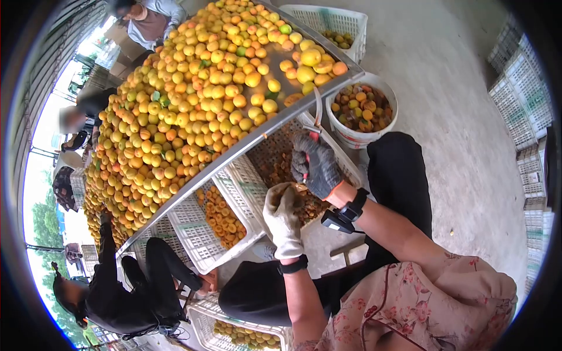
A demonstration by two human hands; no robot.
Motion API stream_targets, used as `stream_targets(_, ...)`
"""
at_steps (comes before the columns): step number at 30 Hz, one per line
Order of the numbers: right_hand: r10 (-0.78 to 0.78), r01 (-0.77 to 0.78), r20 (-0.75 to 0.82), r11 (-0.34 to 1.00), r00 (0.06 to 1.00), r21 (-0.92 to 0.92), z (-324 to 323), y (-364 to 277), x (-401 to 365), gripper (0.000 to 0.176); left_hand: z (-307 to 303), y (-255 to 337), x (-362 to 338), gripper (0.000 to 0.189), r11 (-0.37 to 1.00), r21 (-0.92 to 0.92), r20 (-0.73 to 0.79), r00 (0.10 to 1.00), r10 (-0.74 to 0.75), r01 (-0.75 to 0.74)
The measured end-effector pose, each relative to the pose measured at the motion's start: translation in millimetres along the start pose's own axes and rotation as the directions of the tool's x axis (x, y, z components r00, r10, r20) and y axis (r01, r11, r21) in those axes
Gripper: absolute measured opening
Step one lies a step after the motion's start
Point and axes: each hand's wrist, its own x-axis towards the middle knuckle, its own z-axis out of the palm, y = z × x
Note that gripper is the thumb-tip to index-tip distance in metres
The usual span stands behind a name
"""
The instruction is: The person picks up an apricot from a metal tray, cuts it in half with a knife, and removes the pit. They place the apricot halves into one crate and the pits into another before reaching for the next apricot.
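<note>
My left hand [283,215], in a whitish glove, is curled closed over a crate [254,190]; what it holds is hidden. Just to its upper right, my right hand [318,165], in a grey glove, is wrapped round a small tool with a red handle [314,136]. The two hands are close together. Below them, brown pieces [310,210] lie in the crate. Many yellow-orange fruits [175,111] cover the metal-edged table [257,133] beyond my hands.
A white bucket of fruit [361,109] stands right of the table corner. Crates [193,237] with halved fruit sit under the table edge. A co-worker in black [120,307] sits at lower left; other people are at the table's far side. Stacked crates [521,93] line the right.
</note>
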Motion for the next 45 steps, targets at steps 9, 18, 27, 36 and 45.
stream_targets(9, -0.587, 0.452, 0.205, 0.311, 0.783, -0.836, 3.1, -19.2, 71.0, 0.022, -102.1, 19.2, 37.8, 0.049, 0.586, 0.773, -0.607, 0.549, 0.574, 0.242)
stream_targets(18, -0.256, 0.238, 0.429, -0.544, 0.866, -0.805, 84.0, -74.2, 207.9, 0.019, -33.6, -1.3, 42.4, 0.048, 0.961, -0.252, -0.350, 0.937, 0.016, -0.110)
stream_targets(27, 0.102, 0.298, 0.443, -0.867, 0.891, -0.399, 66.5, -43.8, 272.3, 0.018, -19.0, -13.1, 62.8, 0.041, 0.970, -0.243, -0.243, 0.969, -0.049, -0.012)
stream_targets(36, 0.055, 0.338, 0.406, -0.662, 0.912, -0.669, 88.0, -65.4, 243.8, 0.033, -32.3, 0.6, 72.1, 0.029, 0.962, -0.217, -0.233, 0.966, 0.112, -0.164)
stream_targets(45, -0.058, 0.678, 0.675, 0.042, 0.735, -0.734, 95.1, -47.8, 56.6, 0.057, -7.6, 62.5, 45.7, 0.039, 0.813, -0.521, -0.161, 0.966, 0.204, -0.258)
